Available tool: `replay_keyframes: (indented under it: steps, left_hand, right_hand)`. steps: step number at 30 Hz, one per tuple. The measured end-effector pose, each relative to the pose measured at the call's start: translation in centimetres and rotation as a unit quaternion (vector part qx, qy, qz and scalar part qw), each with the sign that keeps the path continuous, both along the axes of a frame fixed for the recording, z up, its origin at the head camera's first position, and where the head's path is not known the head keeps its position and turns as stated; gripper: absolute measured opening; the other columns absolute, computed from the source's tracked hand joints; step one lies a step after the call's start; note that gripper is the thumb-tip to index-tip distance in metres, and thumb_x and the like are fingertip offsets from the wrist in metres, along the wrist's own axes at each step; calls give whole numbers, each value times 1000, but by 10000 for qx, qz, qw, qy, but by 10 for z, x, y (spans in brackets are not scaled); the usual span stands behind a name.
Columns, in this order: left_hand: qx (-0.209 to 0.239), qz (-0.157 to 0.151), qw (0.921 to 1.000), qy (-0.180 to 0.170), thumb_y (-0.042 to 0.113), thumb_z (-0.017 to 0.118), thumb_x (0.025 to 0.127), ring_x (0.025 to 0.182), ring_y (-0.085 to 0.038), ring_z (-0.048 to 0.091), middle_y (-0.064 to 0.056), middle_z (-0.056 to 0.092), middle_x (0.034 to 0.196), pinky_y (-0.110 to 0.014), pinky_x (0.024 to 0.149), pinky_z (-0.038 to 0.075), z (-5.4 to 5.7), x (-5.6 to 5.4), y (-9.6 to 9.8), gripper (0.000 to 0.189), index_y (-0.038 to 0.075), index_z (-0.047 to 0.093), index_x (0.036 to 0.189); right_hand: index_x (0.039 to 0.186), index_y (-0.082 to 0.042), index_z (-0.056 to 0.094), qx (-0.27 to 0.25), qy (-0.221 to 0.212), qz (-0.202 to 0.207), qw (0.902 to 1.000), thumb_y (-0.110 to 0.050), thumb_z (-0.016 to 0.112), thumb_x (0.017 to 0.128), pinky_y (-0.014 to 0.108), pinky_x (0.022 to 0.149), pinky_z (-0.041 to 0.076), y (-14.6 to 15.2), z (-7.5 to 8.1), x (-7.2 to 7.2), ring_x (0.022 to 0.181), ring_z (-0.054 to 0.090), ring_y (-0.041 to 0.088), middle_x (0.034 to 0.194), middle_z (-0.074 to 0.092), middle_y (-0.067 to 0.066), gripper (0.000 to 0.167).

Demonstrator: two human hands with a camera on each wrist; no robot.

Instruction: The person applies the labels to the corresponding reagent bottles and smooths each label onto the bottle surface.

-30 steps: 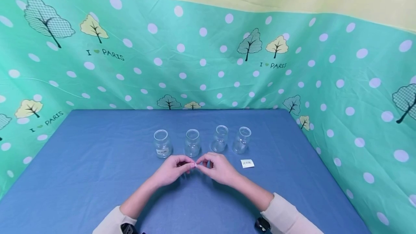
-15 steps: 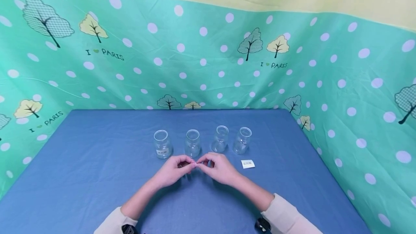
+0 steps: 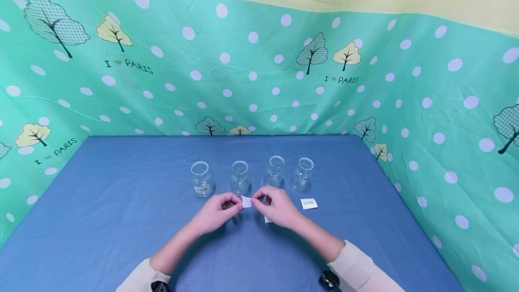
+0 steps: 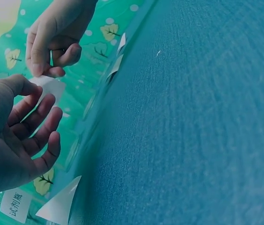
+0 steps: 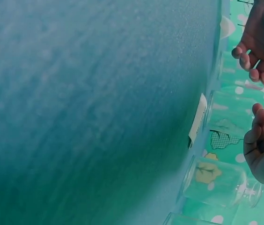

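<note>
A small white label (image 3: 247, 202) is stretched between both hands above the blue tablecloth. My left hand (image 3: 219, 212) pinches its left edge between thumb and index finger, the other fingers loosely curled. At the opposite edge, the thumb and index fingertips of my right hand (image 3: 277, 208) pinch it. The left wrist view shows the label (image 4: 50, 88) slightly bent, with the left hand (image 4: 17, 129) below and the right hand (image 4: 57, 35) above. Under the right hand, a white scrap (image 3: 267, 220) sticks out. Behind the hands, a glass jar (image 3: 240, 178) stands upright.
The leftmost jar (image 3: 202, 179) bears a printed label. Two more glass jars, one jar (image 3: 275, 172) and another jar (image 3: 302, 175), stand to the right. A printed label (image 3: 309, 203) lies on the tablecloth. A curled white paper (image 4: 62, 204) lies near the labelled jar.
The right hand has moved slightly right and up, away from the left fingertips, so the white label now shows between them. A white scrap now shows under the right hand.
</note>
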State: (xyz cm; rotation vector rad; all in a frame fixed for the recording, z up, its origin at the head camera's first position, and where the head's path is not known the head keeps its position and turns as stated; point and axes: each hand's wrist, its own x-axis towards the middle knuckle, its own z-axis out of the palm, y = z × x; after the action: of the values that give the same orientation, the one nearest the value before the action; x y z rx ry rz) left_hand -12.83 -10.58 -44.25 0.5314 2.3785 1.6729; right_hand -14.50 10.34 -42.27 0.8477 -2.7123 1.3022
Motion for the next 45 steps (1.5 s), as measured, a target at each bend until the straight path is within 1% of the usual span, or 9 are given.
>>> replay_keyframes:
  steps: [6, 12, 16, 21, 25, 29, 36, 40, 45]
  left_hand:
    - [-135, 87, 9999, 30, 18, 61, 90, 65, -24, 62, -19, 66, 81, -22, 56, 46, 0, 2, -1, 15, 4, 63, 93]
    - [-249, 153, 9995, 83, 18, 60, 90, 65, -22, 61, -16, 66, 80, -21, 57, 45, 2, 4, -2, 12, 6, 63, 91]
    - [-300, 193, 9993, 102, 17, 60, 90, 65, -21, 61, -16, 66, 79, -21, 57, 45, 1, 4, -3, 11, 6, 63, 90]
    - [-285, 244, 9992, 141, 17, 60, 89, 63, -21, 60, -16, 66, 77, -21, 56, 45, 1, 4, -3, 12, 5, 63, 89]
    - [-336, 298, 9989, 141, 17, 61, 89, 63, -21, 60, -15, 66, 77, -21, 56, 44, 2, 4, -3, 11, 6, 63, 89]
    - [-394, 331, 9986, 99, 19, 61, 89, 64, -22, 60, -15, 66, 76, -21, 57, 44, 1, 5, -3, 11, 8, 64, 90]
    - [-428, 299, 9985, 140, 19, 61, 89, 64, -22, 61, -14, 66, 75, -21, 56, 44, -1, 3, -4, 12, 7, 63, 90]
    - [-454, 279, 9985, 154, 20, 61, 89, 65, -20, 61, -12, 67, 75, -21, 57, 44, -2, 3, -2, 12, 7, 63, 90]
    - [-452, 204, 9987, 145, 20, 61, 89, 65, -20, 61, -12, 67, 76, -21, 57, 45, -2, 2, 0, 13, 7, 63, 91]
  right_hand:
    - [87, -13, 68, -83, -175, -255, 9995, -16, 63, 87, 18, 53, 40, 1, 3, 0, 56, 44, 2, 75, 62, -2, 6]
    - [86, -15, 67, -293, -397, -454, 9977, -15, 61, 87, 20, 53, 41, 3, 5, -1, 54, 45, 5, 72, 60, -3, 6]
    - [85, -17, 66, -381, -495, -673, 9958, -16, 60, 87, 20, 54, 41, 4, 5, -1, 55, 46, 5, 71, 59, -4, 6]
    - [83, -17, 66, -412, -458, -933, 9937, -16, 61, 87, 20, 54, 41, 6, 5, -1, 56, 47, 6, 70, 58, -5, 6]
    - [83, -17, 66, -444, -463, -1052, 9924, -16, 61, 86, 20, 54, 41, 7, 4, -2, 57, 48, 8, 70, 58, -5, 6]
    - [82, -16, 66, -525, -445, -1067, 9919, -15, 61, 86, 20, 56, 41, 9, 3, -5, 58, 48, 8, 70, 59, -4, 6]
    - [83, -12, 66, -663, -321, -1097, 9912, -12, 61, 86, 18, 55, 40, 15, 2, -7, 58, 47, 4, 69, 59, -3, 6]
    - [81, -10, 65, -756, -172, -1180, 9900, -10, 62, 84, 18, 54, 39, 18, 3, -8, 57, 45, 4, 67, 58, -1, 5]
    - [80, -10, 65, -770, -168, -1295, 9884, -11, 64, 84, 18, 53, 38, 21, 5, -9, 56, 45, 3, 66, 57, -1, 4]
